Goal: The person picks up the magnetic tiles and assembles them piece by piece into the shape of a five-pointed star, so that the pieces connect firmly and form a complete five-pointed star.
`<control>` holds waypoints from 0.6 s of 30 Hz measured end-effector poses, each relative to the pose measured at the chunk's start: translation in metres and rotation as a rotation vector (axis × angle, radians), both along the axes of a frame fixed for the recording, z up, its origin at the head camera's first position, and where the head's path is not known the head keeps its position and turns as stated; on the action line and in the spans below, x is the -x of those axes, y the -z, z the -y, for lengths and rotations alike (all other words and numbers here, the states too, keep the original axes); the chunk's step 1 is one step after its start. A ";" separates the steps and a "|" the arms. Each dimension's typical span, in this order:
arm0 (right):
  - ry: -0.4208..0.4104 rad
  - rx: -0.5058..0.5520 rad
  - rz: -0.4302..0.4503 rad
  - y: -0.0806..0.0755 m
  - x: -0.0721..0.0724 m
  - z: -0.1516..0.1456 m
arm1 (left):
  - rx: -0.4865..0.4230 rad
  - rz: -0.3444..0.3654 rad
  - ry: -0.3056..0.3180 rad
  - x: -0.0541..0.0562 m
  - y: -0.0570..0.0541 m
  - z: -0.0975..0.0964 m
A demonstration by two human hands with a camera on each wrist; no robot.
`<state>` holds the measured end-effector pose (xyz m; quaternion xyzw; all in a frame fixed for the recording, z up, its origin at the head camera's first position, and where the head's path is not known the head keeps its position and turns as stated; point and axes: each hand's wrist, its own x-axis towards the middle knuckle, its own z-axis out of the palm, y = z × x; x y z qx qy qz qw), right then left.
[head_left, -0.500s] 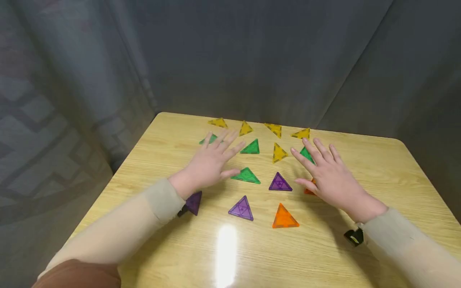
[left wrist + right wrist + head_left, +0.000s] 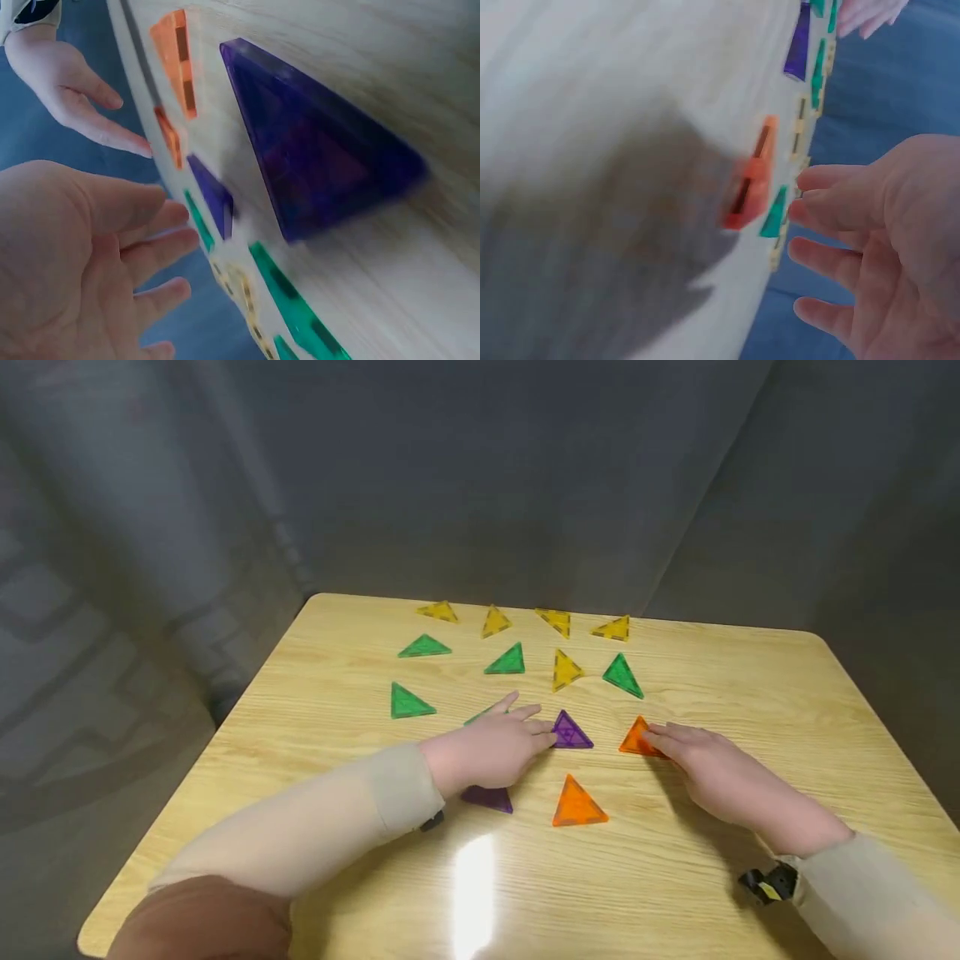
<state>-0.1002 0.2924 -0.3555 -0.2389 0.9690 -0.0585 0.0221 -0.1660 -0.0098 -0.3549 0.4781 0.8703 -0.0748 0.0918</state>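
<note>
My left hand (image 2: 491,752) is over the middle of the table, fingers spread and reaching right, their tips overlapping the edge of a purple triangle tile (image 2: 573,734). A second purple triangle (image 2: 491,799) is partly hidden beneath this hand, as is a green triangle (image 2: 474,718) behind it. In the left wrist view the palm shows nothing in it, with a purple tile (image 2: 319,150) large beside it. My right hand (image 2: 712,772) has its fingertips at an orange triangle (image 2: 634,737), overlapping its right corner. The right wrist view shows its fingers slightly bent, apart from the orange tile (image 2: 756,176).
Another orange triangle (image 2: 579,803) lies nearer the front. Several yellow triangles (image 2: 495,622) line the far edge, with green triangles (image 2: 424,646) in front of them. Dark grey curtains (image 2: 480,485) hang behind the wooden table (image 2: 750,693).
My left hand has moved right and toward me, uncovering green triangles on the left. My right hand has come lower and nearer, beside the orange triangle. The view has shifted slightly.
</note>
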 end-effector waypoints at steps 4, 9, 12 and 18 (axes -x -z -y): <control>0.001 0.022 0.001 0.011 -0.003 -0.005 | 0.113 -0.003 -0.019 0.000 0.005 -0.018; -0.008 0.040 -0.009 0.018 -0.003 -0.006 | 0.212 0.030 -0.050 -0.002 0.007 -0.030; -0.019 0.054 -0.017 0.019 -0.003 -0.006 | 0.214 0.058 -0.062 0.001 0.005 -0.032; -0.037 0.079 -0.002 0.020 0.002 0.001 | 0.128 0.099 0.010 0.018 0.009 -0.030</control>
